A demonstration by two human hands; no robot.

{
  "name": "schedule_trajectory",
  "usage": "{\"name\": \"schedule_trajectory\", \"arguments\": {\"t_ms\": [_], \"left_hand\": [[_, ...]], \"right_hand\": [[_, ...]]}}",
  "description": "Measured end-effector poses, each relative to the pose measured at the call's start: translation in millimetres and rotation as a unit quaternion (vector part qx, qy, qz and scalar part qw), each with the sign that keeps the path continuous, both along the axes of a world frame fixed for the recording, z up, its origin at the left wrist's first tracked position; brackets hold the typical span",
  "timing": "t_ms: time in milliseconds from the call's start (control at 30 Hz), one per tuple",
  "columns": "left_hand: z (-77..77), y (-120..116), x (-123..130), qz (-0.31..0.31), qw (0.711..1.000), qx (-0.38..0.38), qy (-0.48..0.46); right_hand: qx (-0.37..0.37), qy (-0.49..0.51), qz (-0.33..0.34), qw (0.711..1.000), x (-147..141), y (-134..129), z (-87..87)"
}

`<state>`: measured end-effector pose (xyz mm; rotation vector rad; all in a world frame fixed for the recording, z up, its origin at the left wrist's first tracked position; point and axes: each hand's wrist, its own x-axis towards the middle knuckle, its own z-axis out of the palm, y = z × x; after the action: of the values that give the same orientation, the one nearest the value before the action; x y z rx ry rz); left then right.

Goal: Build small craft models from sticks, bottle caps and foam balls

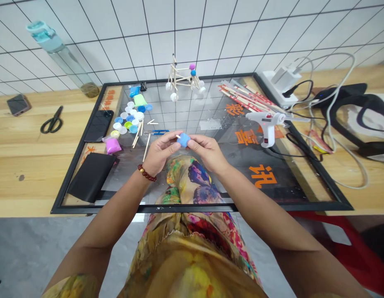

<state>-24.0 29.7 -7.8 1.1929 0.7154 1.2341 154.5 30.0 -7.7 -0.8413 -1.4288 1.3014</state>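
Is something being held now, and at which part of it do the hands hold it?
Yes, a small blue lump. Fingertips of the left hand and right hand pinch its opposite sides.

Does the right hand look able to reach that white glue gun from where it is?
Probably yes: nothing seems to stand between the right hand and the glue gun, just glass tabletop. Its fingers are on the blue lump, though, so they might have to let go first.
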Motion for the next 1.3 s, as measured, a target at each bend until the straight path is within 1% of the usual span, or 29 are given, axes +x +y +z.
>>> {"name": "schedule_trajectory", "arguments": {"t_ms": [133, 200, 267, 333, 367, 433, 467, 567, 633, 700, 833, 933, 1033, 1133, 1233, 1300], "left_hand": [[1.4, 1, 0, 0.012, 1.000, 0.001, 0.009], [1.2, 1, 1, 0.023, 1.000, -0.008, 0.002], [0.5, 1, 2, 0.037, 0.999, -0.027, -0.007], [0.0, 1, 2, 0.048, 0.998, -0.049, -0.012], [0.0, 1, 2, 0.051, 0.997, -0.058, -0.010], [0.2, 1, 2, 0.048, 0.997, -0.067, -0.002], [0.4, 0, 1, 0.043, 0.997, -0.066, 0.005], [0.0, 1, 1, 0.019, 0.998, -0.052, 0.024], [-1.6, 1, 1, 0.003, 0.999, -0.046, 0.026], [-3.3, 1, 2, -0.003, 0.999, -0.045, 0.015], [-4.1, -1, 3, -0.003, 1.000, -0.021, -0.004], [-2.0, -3, 3, -0.004, 1.000, 0.015, -0.006], [-0.8, -4, 2, -0.025, 0.999, 0.039, 0.010], [-1.8, -3, 1, -0.036, 0.998, 0.053, 0.020], [-3.5, -2, 1, -0.021, 0.998, 0.057, 0.026], [-4.5, -2, 2, 0.007, 0.998, 0.051, 0.044]], "right_hand": [[-0.013, -0.034, 0.010, 0.999, 0, -1, 0.7], [0.003, -0.065, 0.001, 0.998, 1, -2, 1.6], [0.057, -0.101, -0.040, 0.992, 3, -2, 2.7], [0.140, -0.136, -0.089, 0.977, 5, -1, 3.7], [0.182, -0.150, -0.102, 0.967, 6, -1, 4.1], [0.245, -0.168, -0.100, 0.950, 8, 0, 4.4], [0.264, -0.172, -0.095, 0.944, 9, 0, 4.5], [0.288, -0.175, -0.078, 0.938, 9, 0, 5.4], [0.286, -0.172, -0.066, 0.940, 8, -1, 7.0], [0.283, -0.166, -0.072, 0.942, 8, -2, 8.9], [0.273, -0.156, -0.138, 0.939, 6, -3, 9.4], [0.227, -0.134, -0.168, 0.950, 4, -2, 4.9], [0.146, -0.085, -0.154, 0.974, 3, 0, -0.5], [0.089, -0.049, -0.123, 0.987, 1, 2, -2.9], [0.063, -0.043, -0.108, 0.991, 0, 3, -3.2], [0.055, -0.045, -0.101, 0.992, 0, 3, -3.4]]}}
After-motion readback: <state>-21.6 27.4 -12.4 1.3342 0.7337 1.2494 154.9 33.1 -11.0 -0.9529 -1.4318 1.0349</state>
